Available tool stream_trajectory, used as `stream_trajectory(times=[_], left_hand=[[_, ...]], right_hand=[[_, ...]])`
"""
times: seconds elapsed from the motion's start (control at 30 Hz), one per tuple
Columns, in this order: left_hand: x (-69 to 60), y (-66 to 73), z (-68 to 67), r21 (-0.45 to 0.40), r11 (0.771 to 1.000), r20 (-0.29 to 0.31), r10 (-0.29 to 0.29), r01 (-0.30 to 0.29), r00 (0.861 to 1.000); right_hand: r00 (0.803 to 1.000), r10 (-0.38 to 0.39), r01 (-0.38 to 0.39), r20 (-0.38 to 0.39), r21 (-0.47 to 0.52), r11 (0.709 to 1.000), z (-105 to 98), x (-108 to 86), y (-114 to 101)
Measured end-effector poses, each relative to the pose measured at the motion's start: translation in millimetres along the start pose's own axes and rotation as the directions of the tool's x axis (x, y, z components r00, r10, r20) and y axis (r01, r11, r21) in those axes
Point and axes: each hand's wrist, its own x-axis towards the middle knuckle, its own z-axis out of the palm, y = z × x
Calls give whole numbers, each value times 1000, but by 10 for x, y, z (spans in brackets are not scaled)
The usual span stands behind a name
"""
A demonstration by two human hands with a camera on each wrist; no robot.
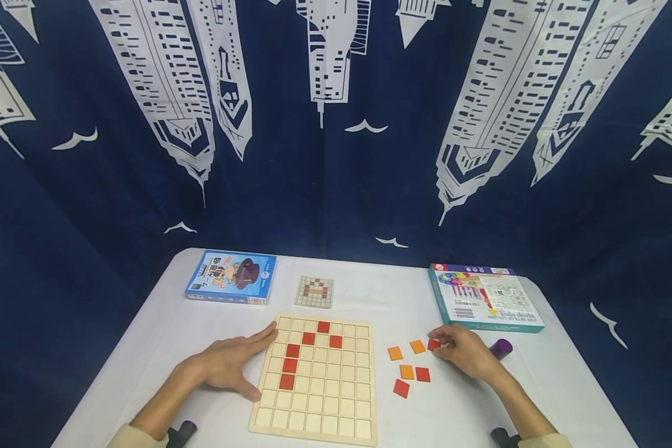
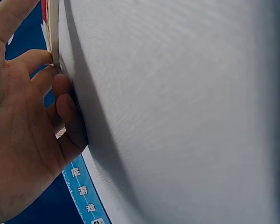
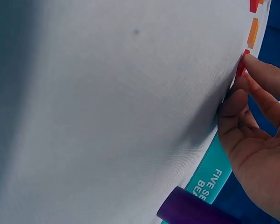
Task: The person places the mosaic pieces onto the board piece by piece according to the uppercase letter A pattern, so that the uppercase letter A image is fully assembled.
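Note:
My left hand [image 1: 226, 361] spans the left edge of a wooden grid board [image 1: 325, 404], thumb and fingers spread, fingertips touching its side. Several red square tiles [image 1: 289, 366] lie in the board's cells, in a slanting line and column at upper left and one cell at upper right. To the right of the board, my right hand [image 1: 467, 351] pinches a red tile [image 3: 243, 63] between thumb and finger, low at the table. Near it lie loose orange tiles [image 1: 406, 372] and red tiles [image 1: 401, 389].
A small pattern card [image 1: 315, 292] lies behind the board. At the back left is a blue box [image 1: 231, 277]; at the back right, a teal-edged box [image 1: 486, 298]. A purple cylinder [image 1: 501, 349] stands beside my right hand. White cloth [image 1: 425, 423] covers the table.

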Motion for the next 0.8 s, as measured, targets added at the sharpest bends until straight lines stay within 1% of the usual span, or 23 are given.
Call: stream_trajectory(times=[0.23,0.57,0.8], left_hand=[[1,-17,12,-3,1000,-7,12,-12,1000],[9,-7,17,3,1000,-14,-3,3,1000],[5,-2,25,5,1000,-10,-10,10,1000]], right_hand=[[1000,5,-5,-5,-1,1000,1,-3,-1],[1000,-1,1,-28,16,1000,22,4,-1],[1000,14,-13,-25,41,999,43,4,-12]])
